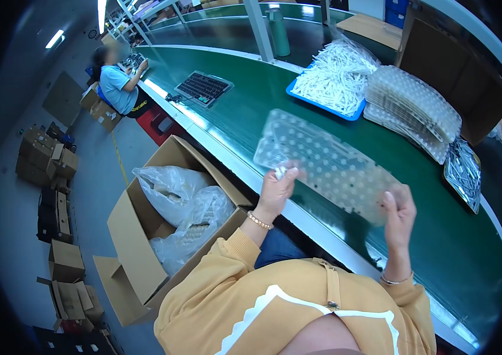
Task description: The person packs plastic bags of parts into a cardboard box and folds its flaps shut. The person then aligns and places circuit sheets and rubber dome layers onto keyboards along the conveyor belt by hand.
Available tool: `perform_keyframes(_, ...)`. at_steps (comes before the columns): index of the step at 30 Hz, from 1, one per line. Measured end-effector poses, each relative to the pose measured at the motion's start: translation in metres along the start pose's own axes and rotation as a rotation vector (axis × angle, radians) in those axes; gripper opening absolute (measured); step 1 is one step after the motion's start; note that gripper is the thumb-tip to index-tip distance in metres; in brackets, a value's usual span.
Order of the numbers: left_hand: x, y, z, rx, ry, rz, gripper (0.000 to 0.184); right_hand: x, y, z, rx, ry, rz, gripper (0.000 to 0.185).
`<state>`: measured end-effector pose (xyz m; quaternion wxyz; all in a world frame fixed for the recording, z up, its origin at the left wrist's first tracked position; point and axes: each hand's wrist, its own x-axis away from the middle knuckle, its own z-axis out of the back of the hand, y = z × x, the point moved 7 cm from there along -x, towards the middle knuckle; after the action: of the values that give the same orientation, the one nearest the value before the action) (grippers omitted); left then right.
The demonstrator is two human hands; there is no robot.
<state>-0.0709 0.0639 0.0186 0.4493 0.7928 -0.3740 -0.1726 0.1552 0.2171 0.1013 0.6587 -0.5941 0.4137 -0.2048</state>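
Note:
A translucent sheet with rows of pale round dots point(328, 163) is held up at a slant above the green belt. My right hand point(399, 216) is closed on its right end, thumb on the near face. My left hand point(277, 192) is closed at the sheet's lower left edge, with a small white piece point(280, 173) between its fingers. The fingertips are slightly blurred, so whether they also grip the sheet is hard to see. Beyond the sheet, a stack of similar dotted sheets point(413, 106) stands beside a blue tray point(326, 106) heaped with white strips point(336, 74).
A tray of metallic-looking pieces point(462, 171) lies at the right. On the green belt point(215, 127) rests a keyboard point(203, 87). An open carton point(138, 236) with plastic bags point(186, 204) stands to my left. A co-worker point(119, 83) sits farther along; a green bottle point(278, 32) stands behind.

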Motion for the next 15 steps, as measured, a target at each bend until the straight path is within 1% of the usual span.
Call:
perform_keyframes(1, -0.002, 0.01, 0.004, -0.254, 0.064, -0.107, 0.021, 0.001, 0.01, -0.003, 0.065, 0.032, -0.007, 0.019)
perform_keyframes(2, -0.003, 0.012, 0.007, -0.289, 0.101, -0.16, 0.021, 0.003, 0.02, -0.005, 0.069, 0.04, -0.009, 0.019)
perform_keyframes(3, -0.005, 0.004, 0.011, -0.289, 0.094, -0.155, 0.021, 0.006, 0.035, -0.011, 0.218, -0.023, -0.079, 0.022)
perform_keyframes(4, -0.005, 0.001, 0.02, -0.445, 0.132, -0.248, 0.022, 0.009, 0.049, -0.016, 0.365, -0.086, -0.15, 0.025)
perform_keyframes(5, -0.005, -0.002, 0.027, -0.601, 0.168, -0.343, 0.024, 0.012, 0.057, -0.016, 0.366, -0.079, -0.152, 0.025)
perform_keyframes(6, -0.003, -0.005, 0.028, -0.883, 0.153, -0.292, 0.025, 0.016, 0.069, -0.021, 0.4, -0.153, -0.213, 0.027)
perform_keyframes(7, -0.004, -0.007, 0.028, -0.884, 0.146, -0.289, 0.025, 0.021, 0.081, -0.025, 0.432, -0.228, -0.277, 0.028)
perform_keyframes(8, -0.004, -0.008, 0.028, -0.791, 0.127, -0.319, 0.024, 0.023, 0.079, -0.026, 0.494, -0.217, -0.173, 0.032)
perform_keyframes(9, -0.002, -0.008, 0.025, -0.696, 0.11, -0.345, 0.023, 0.024, 0.079, -0.024, 0.498, -0.216, -0.183, 0.032)
perform_keyframes(10, -0.005, -0.01, 0.029, -0.574, 0.109, -0.384, 0.023, 0.022, 0.082, -0.021, 0.441, -0.204, -0.248, 0.032)
perform_keyframes(11, -0.007, -0.013, 0.031, -0.573, 0.111, -0.372, 0.023, 0.022, 0.085, -0.019, 0.382, -0.191, -0.312, 0.033)
perform_keyframes(12, -0.006, -0.011, 0.033, -0.666, 0.155, -0.392, 0.024, 0.02, 0.087, -0.015, 0.326, -0.137, -0.263, 0.033)
perform_keyframes(13, -0.004, -0.007, 0.034, -0.76, 0.198, -0.412, 0.025, 0.02, 0.094, -0.013, 0.327, -0.138, -0.273, 0.033)
perform_keyframes(14, -0.003, -0.015, 0.046, -0.913, 0.257, -0.184, 0.026, 0.018, 0.097, -0.009, 0.193, -0.082, -0.246, 0.032)
perform_keyframes(15, -0.003, -0.017, 0.043, -0.914, 0.257, -0.169, 0.026, 0.017, 0.095, -0.005, 0.061, -0.025, -0.221, 0.031)
